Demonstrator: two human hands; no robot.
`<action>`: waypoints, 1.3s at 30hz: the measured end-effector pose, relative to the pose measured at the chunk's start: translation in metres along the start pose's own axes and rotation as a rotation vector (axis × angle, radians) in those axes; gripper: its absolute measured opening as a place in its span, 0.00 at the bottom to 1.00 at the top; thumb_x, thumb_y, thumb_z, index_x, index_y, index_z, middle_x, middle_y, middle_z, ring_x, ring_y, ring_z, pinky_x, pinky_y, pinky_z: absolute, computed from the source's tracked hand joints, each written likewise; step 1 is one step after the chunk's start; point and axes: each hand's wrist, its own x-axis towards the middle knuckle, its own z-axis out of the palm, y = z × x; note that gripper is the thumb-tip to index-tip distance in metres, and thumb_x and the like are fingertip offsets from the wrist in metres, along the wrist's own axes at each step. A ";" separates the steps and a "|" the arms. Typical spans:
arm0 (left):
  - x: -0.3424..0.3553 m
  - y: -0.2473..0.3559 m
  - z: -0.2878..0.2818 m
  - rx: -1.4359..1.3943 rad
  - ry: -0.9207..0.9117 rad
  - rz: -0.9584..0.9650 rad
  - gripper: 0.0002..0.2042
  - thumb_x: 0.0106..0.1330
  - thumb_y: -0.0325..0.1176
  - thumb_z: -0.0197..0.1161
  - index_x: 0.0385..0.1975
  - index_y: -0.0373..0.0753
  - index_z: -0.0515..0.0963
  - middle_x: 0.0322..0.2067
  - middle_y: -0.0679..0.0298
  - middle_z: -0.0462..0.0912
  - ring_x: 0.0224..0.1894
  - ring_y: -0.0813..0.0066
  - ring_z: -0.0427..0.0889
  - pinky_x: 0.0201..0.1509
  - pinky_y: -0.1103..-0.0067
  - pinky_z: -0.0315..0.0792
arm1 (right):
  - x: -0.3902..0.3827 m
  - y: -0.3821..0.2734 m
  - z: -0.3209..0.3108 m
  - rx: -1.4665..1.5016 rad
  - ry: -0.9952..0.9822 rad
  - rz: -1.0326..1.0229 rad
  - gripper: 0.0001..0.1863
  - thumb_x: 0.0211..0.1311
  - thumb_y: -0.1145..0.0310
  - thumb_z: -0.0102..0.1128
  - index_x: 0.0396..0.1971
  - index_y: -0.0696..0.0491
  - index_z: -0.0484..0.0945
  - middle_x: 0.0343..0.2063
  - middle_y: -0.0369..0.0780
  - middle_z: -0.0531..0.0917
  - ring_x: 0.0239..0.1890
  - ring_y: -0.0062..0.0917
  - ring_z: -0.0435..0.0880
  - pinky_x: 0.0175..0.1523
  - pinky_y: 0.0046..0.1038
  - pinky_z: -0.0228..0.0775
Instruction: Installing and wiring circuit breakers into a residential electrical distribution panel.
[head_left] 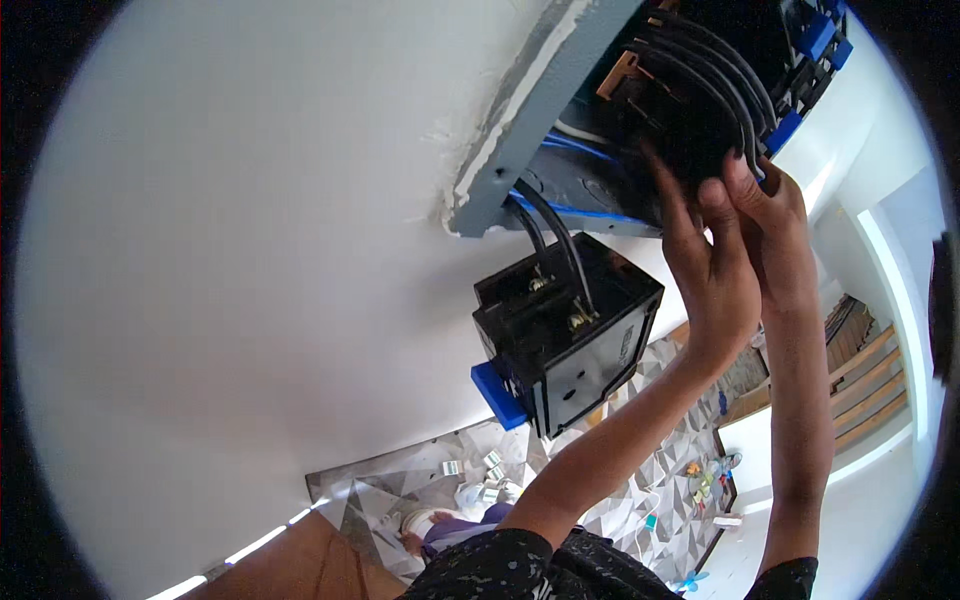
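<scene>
While black wires [722, 88] run to curled right fingers [745, 184], left fingers [674, 197] extend; grips unclear.

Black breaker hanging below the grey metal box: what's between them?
Head view: two black cables run from the grey metal box to the black breaker.

Grey-and-white triangle-patterned floor [668, 440], small pale boxes [452, 467] lying on it; colourful clutter [703, 484] farther right
</scene>
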 end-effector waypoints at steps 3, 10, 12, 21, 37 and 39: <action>-0.002 0.002 -0.002 -0.005 -0.018 -0.026 0.32 0.75 0.44 0.42 0.72 0.40 0.39 0.61 0.39 0.63 0.60 0.48 0.71 0.62 0.63 0.67 | -0.002 0.001 0.004 0.015 0.042 0.014 0.22 0.60 0.64 0.65 0.46 0.65 0.72 0.33 0.39 0.81 0.31 0.18 0.80 0.37 0.18 0.75; -0.002 0.011 0.008 -0.020 0.076 -0.040 0.31 0.75 0.45 0.43 0.71 0.37 0.44 0.56 0.44 0.71 0.55 0.56 0.75 0.59 0.69 0.68 | -0.007 -0.007 0.010 -0.170 0.129 0.008 0.19 0.57 0.64 0.67 0.41 0.63 0.76 0.29 0.36 0.81 0.28 0.15 0.78 0.31 0.16 0.70; 0.001 0.013 0.007 -0.041 0.114 -0.049 0.31 0.75 0.46 0.44 0.70 0.35 0.48 0.53 0.48 0.74 0.53 0.62 0.76 0.57 0.73 0.68 | -0.001 0.001 0.001 -0.163 0.105 0.010 0.20 0.57 0.61 0.68 0.41 0.62 0.77 0.28 0.36 0.81 0.27 0.14 0.77 0.30 0.16 0.69; 0.000 0.008 0.005 0.028 0.074 0.013 0.31 0.76 0.47 0.40 0.71 0.34 0.43 0.59 0.40 0.65 0.58 0.53 0.71 0.63 0.70 0.63 | 0.001 0.002 0.000 -0.136 0.046 0.011 0.20 0.61 0.58 0.65 0.41 0.60 0.77 0.29 0.36 0.82 0.28 0.16 0.78 0.33 0.19 0.72; 0.007 -0.002 0.016 -0.073 0.093 -0.032 0.30 0.75 0.51 0.42 0.68 0.37 0.50 0.60 0.47 0.64 0.58 0.60 0.71 0.60 0.73 0.66 | 0.002 -0.010 0.000 -0.166 0.026 -0.077 0.24 0.57 0.56 0.70 0.38 0.64 0.76 0.27 0.39 0.83 0.27 0.18 0.80 0.32 0.19 0.74; 0.006 -0.003 0.016 -0.085 0.121 -0.031 0.24 0.75 0.49 0.43 0.60 0.36 0.59 0.52 0.52 0.70 0.52 0.66 0.73 0.56 0.73 0.67 | 0.001 -0.006 -0.003 0.000 -0.019 -0.047 0.22 0.55 0.57 0.71 0.35 0.61 0.78 0.27 0.40 0.84 0.28 0.17 0.80 0.33 0.20 0.72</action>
